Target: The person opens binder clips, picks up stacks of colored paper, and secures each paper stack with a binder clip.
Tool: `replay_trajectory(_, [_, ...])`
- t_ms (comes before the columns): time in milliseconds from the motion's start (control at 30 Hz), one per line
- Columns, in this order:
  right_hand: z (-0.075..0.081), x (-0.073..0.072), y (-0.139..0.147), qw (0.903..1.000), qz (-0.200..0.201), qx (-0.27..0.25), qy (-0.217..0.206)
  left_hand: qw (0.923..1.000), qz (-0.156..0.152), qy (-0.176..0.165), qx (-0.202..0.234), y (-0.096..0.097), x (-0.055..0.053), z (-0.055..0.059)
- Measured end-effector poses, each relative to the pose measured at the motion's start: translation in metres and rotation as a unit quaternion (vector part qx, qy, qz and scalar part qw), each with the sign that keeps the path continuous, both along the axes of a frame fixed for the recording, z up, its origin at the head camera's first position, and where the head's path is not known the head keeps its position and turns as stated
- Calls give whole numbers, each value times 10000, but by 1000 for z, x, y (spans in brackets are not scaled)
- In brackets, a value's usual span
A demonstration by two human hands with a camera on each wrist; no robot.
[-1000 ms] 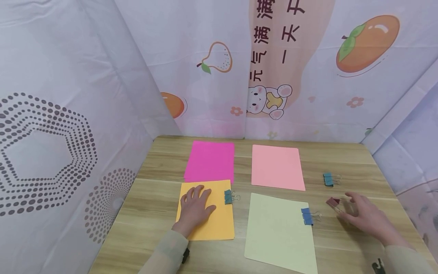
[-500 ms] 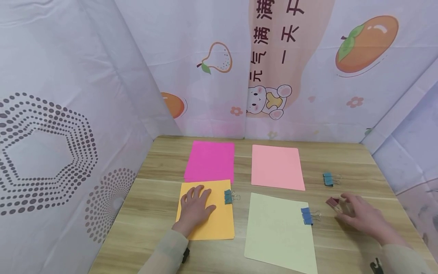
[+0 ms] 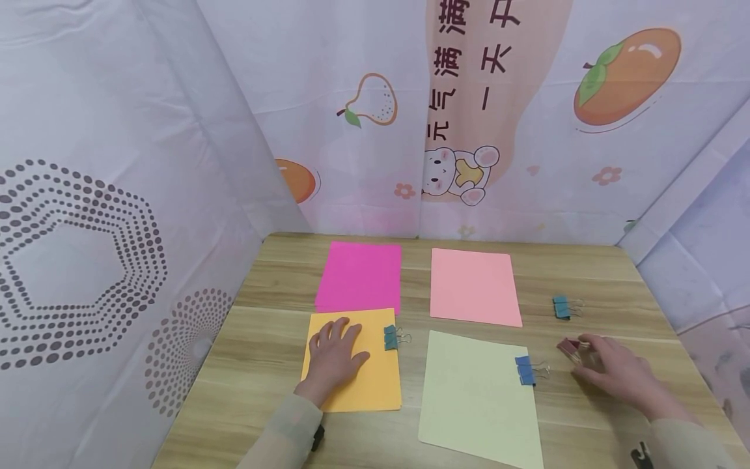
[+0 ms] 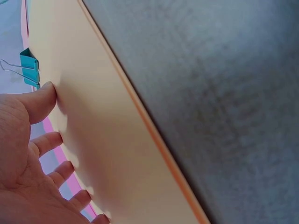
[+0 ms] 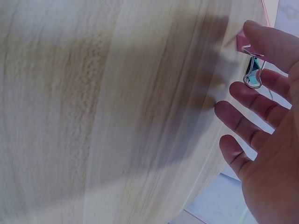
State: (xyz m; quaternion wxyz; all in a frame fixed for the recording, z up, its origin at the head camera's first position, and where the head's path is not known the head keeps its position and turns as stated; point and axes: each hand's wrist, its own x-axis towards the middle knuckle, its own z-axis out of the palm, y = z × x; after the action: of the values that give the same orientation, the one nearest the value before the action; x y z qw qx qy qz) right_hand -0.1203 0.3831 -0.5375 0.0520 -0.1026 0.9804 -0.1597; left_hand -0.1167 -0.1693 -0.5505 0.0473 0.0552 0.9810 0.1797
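Observation:
My left hand (image 3: 334,357) rests on a stack of orange-yellow square paper (image 3: 375,384), its fingers spread and touching the top sheet. A teal binder clip (image 3: 390,337) grips that stack's right edge, near my thumb in the left wrist view. At the right, my right hand (image 3: 618,371) is around the wire handles of a dark red binder clip (image 3: 568,350), thumb on the near side and index finger on the far side. In the right wrist view the thumb overlaps the red clip (image 5: 241,43), and the other fingers are loosely spread. No firm pinch shows.
Pale green paper (image 3: 480,397) lies centre right with a blue binder clip (image 3: 525,370) on its right edge. Behind are magenta paper (image 3: 360,277) and pink paper (image 3: 474,286). Another teal binder clip (image 3: 561,307) lies loose on the wooden table (image 3: 234,371). Curtains stand around.
My right hand has moved slightly left, bringing thumb and index finger closer around the red clip's handles. The left hand and the papers have stayed put.

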Motion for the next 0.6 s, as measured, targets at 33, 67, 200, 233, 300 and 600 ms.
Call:
replay_trajectory(33, [0, 0, 0, 10000, -2, 7, 3, 10000, -3, 13, 6, 0, 0, 0])
replay_trajectory(67, [0, 0, -1, 10000, -3, 12, 6, 10000, -7, 29, 6, 0, 0, -1])
replay_trajectory(200, [-2, -1, -2, 10000, -17, 69, -15, 10000, -20, 52, 11, -1, 0, -2])
replay_trajectory(233, [-2, -1, -2, 10000, -16, 86, -24, 10000, -25, 79, 33, -1, 0, -2])
replay_trajectory(300, [-2, -1, -3, 9999, -25, 133, -50, 10000, -22, 69, 24, -1, -1, -3])
replay_trajectory(600, [1, -1, -8, 9995, -81, 253, -190, 9999, 59, -68, 58, 0, 0, 0])
